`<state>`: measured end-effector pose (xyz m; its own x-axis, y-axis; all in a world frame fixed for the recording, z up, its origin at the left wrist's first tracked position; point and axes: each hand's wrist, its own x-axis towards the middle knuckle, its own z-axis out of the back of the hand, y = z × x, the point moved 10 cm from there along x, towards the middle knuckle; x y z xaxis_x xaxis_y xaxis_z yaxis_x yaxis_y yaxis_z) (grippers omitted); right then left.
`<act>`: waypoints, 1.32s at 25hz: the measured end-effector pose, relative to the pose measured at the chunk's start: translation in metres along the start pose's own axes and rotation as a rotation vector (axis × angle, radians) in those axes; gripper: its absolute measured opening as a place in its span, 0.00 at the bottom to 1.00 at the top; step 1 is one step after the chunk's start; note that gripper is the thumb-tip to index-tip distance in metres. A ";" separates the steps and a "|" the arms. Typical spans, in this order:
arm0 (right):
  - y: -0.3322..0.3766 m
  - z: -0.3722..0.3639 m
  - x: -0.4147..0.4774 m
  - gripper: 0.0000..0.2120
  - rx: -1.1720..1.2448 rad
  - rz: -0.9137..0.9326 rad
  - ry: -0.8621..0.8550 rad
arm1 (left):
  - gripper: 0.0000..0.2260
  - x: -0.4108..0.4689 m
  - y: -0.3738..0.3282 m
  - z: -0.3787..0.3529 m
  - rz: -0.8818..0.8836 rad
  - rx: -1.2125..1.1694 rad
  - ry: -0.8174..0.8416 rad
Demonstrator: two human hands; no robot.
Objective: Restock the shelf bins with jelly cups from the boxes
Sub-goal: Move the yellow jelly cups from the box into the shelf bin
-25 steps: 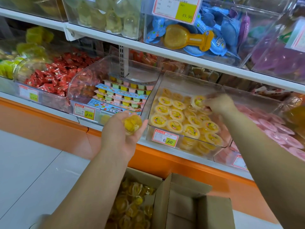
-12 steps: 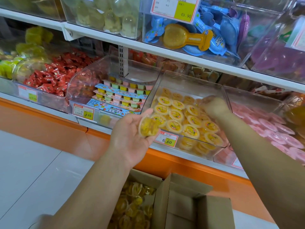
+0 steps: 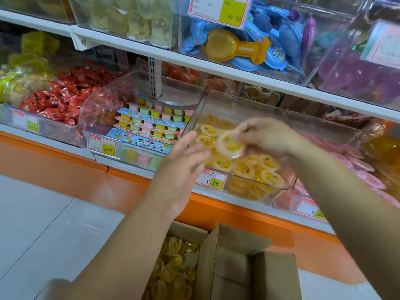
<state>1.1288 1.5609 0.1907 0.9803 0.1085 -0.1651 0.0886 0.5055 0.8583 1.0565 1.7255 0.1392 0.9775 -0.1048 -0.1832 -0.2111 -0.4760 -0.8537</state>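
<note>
Only right hand (image 3: 268, 137) on jelly cup (image 3: 230, 145)

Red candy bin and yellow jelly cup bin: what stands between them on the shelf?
In the head view, a clear bin of pastel jelly packs stands between the red candy bin and the yellow jelly cup bin.

open-topped bin (image 3: 238, 107), upper shelf (image 3: 216, 69) close above

Motion blur smears the right hand (image 3: 266, 137) and the jelly cup (image 3: 230, 145) it seems to pinch. The cardboard box (image 3: 238, 267) runs off the bottom edge; small print on the price label (image 3: 211, 179) is unreadable.
</note>
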 end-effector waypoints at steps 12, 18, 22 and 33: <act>-0.076 0.073 0.110 0.12 -1.234 -0.182 0.031 | 0.13 -0.010 0.006 0.033 0.170 -0.013 -0.153; -0.074 0.063 0.096 0.13 -1.280 -0.157 0.063 | 0.09 -0.017 0.012 0.048 0.240 0.099 -0.140; -0.045 0.060 0.058 0.18 -1.105 -0.082 -0.026 | 0.13 -0.031 0.034 0.083 0.331 0.286 -0.121; -0.115 -0.158 -0.138 0.09 0.131 0.147 -0.287 | 0.24 -0.093 0.192 0.187 0.727 0.755 -0.078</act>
<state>0.9558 1.6233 0.0382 0.9923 -0.0826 0.0923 -0.0535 0.3862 0.9209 0.9257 1.8066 -0.0990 0.6187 -0.0774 -0.7818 -0.7175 0.3497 -0.6024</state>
